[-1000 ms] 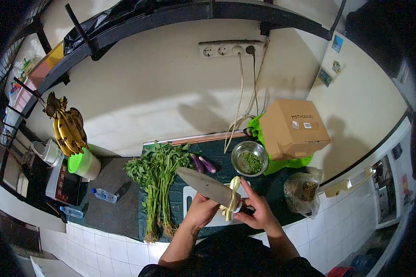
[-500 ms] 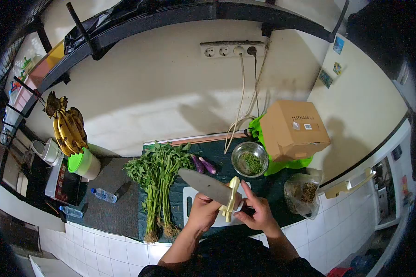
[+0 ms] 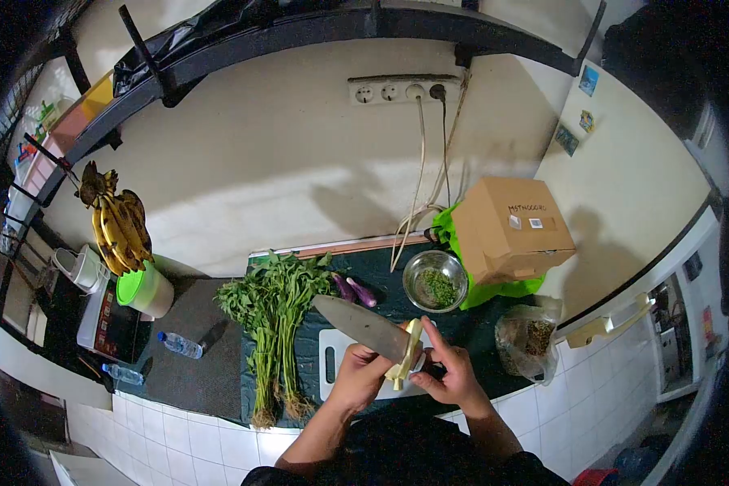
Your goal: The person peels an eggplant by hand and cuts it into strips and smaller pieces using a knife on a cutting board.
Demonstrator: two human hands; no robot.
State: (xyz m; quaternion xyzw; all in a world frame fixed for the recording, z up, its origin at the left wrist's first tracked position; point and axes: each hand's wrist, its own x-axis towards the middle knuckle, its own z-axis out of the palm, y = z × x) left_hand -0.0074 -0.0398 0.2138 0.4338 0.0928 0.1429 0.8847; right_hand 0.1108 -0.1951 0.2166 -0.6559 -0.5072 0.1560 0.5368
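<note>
A large knife (image 3: 360,326) points up and to the left over the white cutting board (image 3: 327,350), its handle hidden at the right hand. My right hand (image 3: 455,377) closes around that end, index finger and thumb stretched out beside the blade. A long pale yellow vegetable (image 3: 411,342), split into strips, stands across the blade near its handle end; its exact kind is unclear. My left hand (image 3: 360,379) curls under the blade, fingertips against the vegetable's lower part. Two purple eggplants (image 3: 363,292) and leafy greens with roots (image 3: 277,340) lie close by.
Behind the board sits a steel bowl (image 3: 435,281) with chopped greens. A cardboard box (image 3: 513,229) rests on a green bag. At right is a plastic bag (image 3: 526,340) of brown bits. Bottles (image 3: 180,344), a green-lidded container (image 3: 144,293) and hanging bananas (image 3: 120,223) are at left.
The view has shifted slightly. The vegetable's upper end now sits a little lower and closer to the right index finger. Both hands and the knife stay nearly where they were.
</note>
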